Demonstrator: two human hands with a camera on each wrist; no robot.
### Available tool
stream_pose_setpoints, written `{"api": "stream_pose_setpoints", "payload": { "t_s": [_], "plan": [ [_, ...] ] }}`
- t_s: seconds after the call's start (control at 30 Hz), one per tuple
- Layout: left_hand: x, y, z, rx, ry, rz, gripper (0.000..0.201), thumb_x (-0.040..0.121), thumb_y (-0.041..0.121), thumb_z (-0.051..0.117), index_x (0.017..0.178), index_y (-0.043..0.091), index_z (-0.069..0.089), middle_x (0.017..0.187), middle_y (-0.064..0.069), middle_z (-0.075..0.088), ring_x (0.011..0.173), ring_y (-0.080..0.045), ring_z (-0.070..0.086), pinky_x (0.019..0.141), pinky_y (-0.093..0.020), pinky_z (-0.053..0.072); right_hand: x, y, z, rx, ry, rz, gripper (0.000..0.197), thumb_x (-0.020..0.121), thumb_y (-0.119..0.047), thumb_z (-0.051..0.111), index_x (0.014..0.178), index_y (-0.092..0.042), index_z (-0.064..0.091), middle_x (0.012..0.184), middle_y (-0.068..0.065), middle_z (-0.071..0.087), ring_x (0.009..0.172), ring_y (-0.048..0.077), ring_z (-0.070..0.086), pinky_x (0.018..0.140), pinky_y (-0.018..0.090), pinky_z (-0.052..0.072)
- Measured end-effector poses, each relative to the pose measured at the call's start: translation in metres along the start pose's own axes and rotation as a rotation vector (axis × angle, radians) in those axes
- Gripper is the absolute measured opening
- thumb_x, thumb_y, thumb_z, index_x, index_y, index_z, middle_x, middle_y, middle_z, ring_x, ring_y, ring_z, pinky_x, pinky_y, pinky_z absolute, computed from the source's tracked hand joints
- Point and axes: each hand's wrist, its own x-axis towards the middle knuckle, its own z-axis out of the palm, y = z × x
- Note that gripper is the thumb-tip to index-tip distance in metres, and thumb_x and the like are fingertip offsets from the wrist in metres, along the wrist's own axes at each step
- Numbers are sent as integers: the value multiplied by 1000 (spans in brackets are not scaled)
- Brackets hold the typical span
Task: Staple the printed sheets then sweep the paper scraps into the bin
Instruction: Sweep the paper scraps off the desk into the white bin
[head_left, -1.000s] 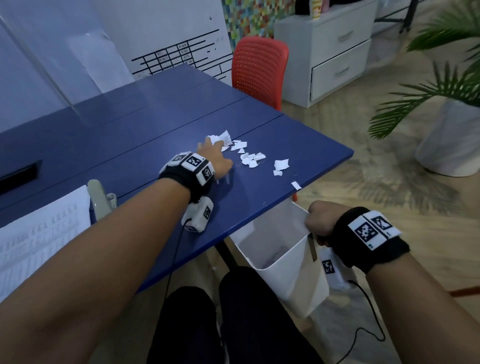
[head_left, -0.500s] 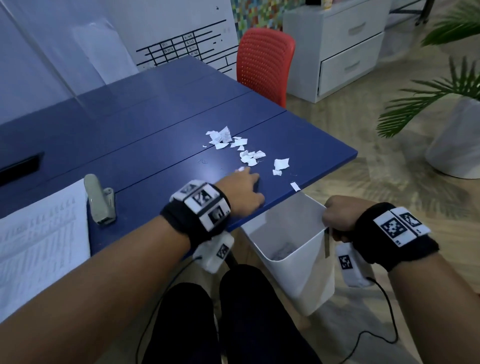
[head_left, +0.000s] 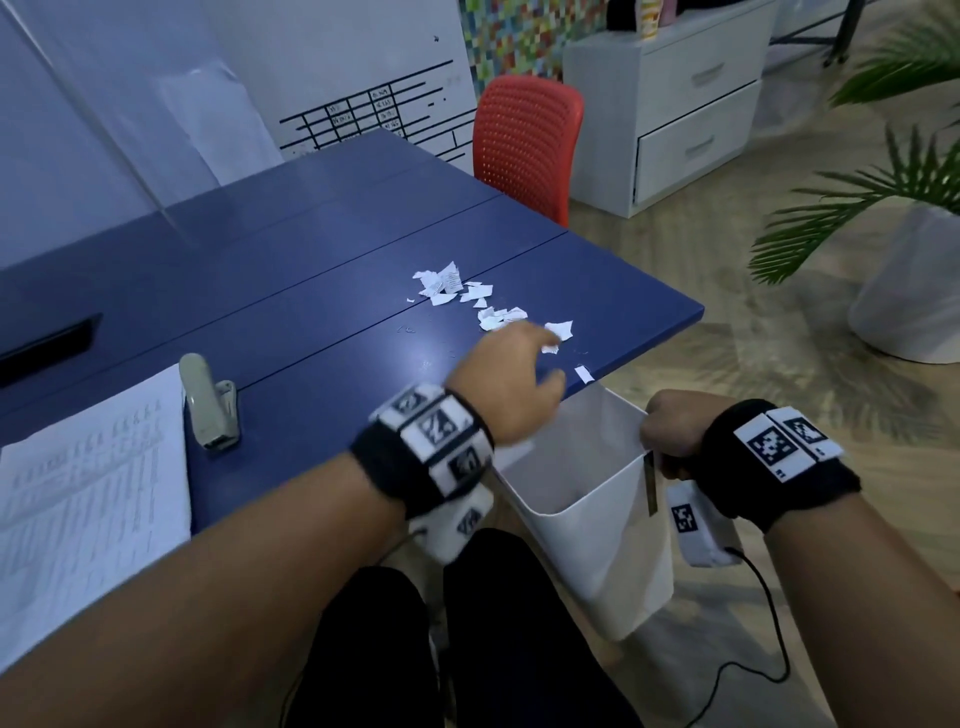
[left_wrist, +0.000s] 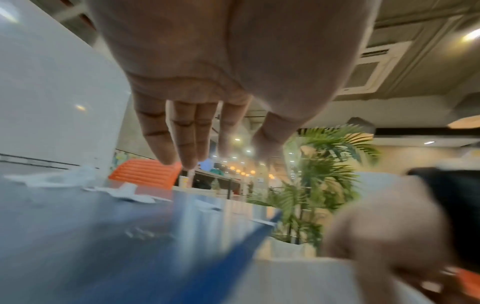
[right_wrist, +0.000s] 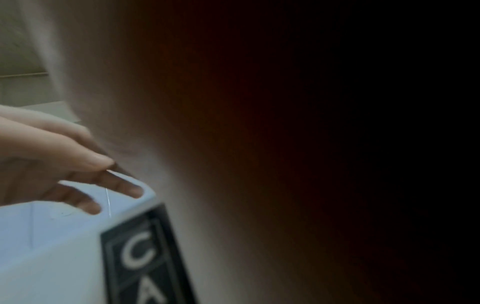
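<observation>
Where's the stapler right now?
In the head view, the stapler lies on the blue table, toward the left, right beside the top corner of the printed sheets. Neither hand touches it.

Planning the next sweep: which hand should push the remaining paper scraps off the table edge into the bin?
Left. The left hand is open above the blue table beside the paper scraps, while the right hand grips the white bin rim below the edge.
</observation>
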Motion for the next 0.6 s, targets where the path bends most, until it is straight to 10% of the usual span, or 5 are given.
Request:
{"api": "stream_pose_setpoints", "payload": {
  "t_s": [0.17, 0.3, 0.6],
  "plan": [
    [68, -31, -5, 144, -152, -158, 71, 87, 42, 55, 150, 24, 27, 160, -7, 22, 146, -27, 24, 117, -46, 25, -4, -10, 1, -16, -4, 3, 28, 82, -2, 42, 77, 4, 70, 56, 12, 65, 55, 27, 61, 61, 31, 49],
    [80, -39, 3, 241, -383, -232, 65, 90, 48, 49, 149, 26, 30, 158, -10, 26, 146, -35, 21, 117, -47, 23, -7, -16, 0, -54, 5, 3, 25, 84, -4, 44, 76, 0, 67, 55, 11, 64, 47, 23, 61, 54, 26, 50],
    [7, 21, 17, 123, -511, 124, 54, 98, 27, 44, 151, 24, 29, 164, -1, 11, 151, -27, 3, 121, -45, 13, -2, -11, -7, -85, 0, -5, 29, 85, -2, 43, 59, -5, 57, 32, 2, 53, 35, 20, 49, 45, 21, 37]
  ]
}}
